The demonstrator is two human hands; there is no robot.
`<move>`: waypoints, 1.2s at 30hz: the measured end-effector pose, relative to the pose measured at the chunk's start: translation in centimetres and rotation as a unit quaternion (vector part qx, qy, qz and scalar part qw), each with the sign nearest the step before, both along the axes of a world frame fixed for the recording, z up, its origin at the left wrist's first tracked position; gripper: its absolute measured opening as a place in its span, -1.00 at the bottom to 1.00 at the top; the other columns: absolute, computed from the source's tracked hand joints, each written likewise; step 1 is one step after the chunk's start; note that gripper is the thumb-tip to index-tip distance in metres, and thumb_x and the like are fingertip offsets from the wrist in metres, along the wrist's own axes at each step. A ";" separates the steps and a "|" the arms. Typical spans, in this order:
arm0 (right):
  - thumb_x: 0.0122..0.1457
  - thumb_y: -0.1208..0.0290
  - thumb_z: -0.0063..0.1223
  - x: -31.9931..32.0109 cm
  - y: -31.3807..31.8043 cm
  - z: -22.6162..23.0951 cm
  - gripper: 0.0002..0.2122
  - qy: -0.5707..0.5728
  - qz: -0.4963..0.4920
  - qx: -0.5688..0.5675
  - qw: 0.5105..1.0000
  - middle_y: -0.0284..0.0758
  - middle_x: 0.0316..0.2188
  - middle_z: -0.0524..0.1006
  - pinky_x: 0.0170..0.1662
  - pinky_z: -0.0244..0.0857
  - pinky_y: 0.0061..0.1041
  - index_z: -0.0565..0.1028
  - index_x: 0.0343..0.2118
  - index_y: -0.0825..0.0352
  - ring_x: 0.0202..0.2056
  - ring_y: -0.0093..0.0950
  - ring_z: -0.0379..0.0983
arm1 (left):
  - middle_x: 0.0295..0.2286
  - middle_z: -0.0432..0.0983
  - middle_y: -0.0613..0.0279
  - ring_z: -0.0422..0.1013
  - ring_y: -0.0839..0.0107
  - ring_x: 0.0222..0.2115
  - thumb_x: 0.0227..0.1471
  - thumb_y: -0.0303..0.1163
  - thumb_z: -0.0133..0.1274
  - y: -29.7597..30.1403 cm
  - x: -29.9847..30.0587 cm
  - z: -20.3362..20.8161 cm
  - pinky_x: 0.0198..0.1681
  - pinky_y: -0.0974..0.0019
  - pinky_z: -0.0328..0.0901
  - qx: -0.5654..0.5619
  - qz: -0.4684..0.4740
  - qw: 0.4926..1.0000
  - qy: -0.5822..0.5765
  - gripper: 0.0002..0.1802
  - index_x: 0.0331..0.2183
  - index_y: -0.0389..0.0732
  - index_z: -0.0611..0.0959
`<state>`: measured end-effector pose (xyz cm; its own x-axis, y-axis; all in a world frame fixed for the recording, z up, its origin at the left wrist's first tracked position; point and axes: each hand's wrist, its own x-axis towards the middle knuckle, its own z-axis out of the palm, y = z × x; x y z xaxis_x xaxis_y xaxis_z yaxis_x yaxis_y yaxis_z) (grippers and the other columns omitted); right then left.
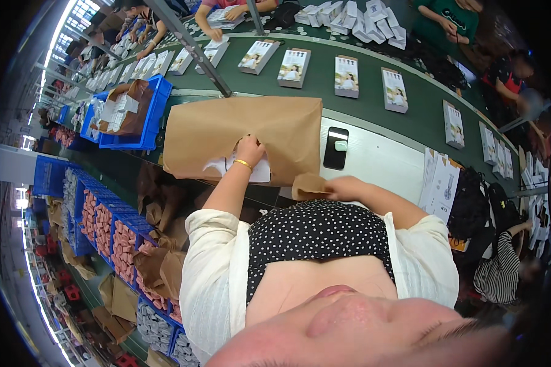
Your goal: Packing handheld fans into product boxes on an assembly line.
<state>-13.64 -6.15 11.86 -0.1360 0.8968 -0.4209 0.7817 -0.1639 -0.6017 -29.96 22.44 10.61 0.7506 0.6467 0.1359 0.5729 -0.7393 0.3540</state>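
Observation:
A large parcel wrapped in brown paper (226,119) lies on the bench in front of me. A ragged hole gapes in its near side, and white sheets or boxes (261,170) show through. My left hand (250,148), with a yellow bangle at the wrist, has its fingers curled on the torn edge of the wrapping at the hole. By the parcel's near right corner, my right hand (344,188), slightly blurred, grips a strip of brown paper (309,186). Whether that strip still hangs on the wrapping, I cannot tell.
A dark phone (336,148) with a pale green item on it lies right of the parcel. Beyond runs a green conveyor belt (319,67) carrying printed boxes (347,76). Blue crates (142,139) stand at left, a metal post (193,49) behind. Several people work across the belt.

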 end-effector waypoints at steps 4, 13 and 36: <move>-0.08 -0.06 0.00 -0.4 5.5 4.6 -0.54 0.074 -0.171 0.168 0.968 -0.16 -0.47 0.47 -0.33 0.29 -0.39 0.43 -0.34 0.31 -0.39 -0.25 0.41 | -0.48 0.44 -0.14 0.37 -0.06 -0.42 -0.23 -0.19 0.03 0.1 -0.1 1.9 -0.30 0.10 0.28 -0.074 0.016 0.997 0.031 -0.64 -0.46 -0.32 0.53; -0.26 -0.11 0.08 -6.6 15.7 5.2 -0.14 -0.301 -0.192 0.276 0.892 -0.14 -0.15 0.31 -0.14 0.11 -0.24 0.12 0.08 0.36 -0.11 -0.29 0.21 | -0.39 0.34 -0.19 0.31 -0.11 -0.32 -0.09 0.06 -0.05 -1.4 -0.4 4.2 -0.25 0.10 0.23 -0.193 -0.006 0.981 -0.003 -0.41 -0.34 -0.37 0.47; -0.11 0.20 -0.06 2.5 17.3 7.1 -0.68 -0.188 -0.293 -0.022 0.937 -0.12 -0.43 0.52 -0.28 0.34 -0.40 0.51 -0.45 0.41 -0.35 -0.28 0.48 | -0.28 0.46 0.00 0.34 0.00 -0.24 -0.02 -0.20 -0.13 6.8 7.9 2.6 -0.12 0.11 0.21 -0.034 -0.016 0.974 -0.224 -0.66 -0.28 -0.22 0.55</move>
<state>-11.18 11.12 18.92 0.5405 0.7516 -0.3781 0.7050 -0.6499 -0.2840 -22.05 29.22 13.25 0.6456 0.6423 0.4132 0.3258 -0.7209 0.6117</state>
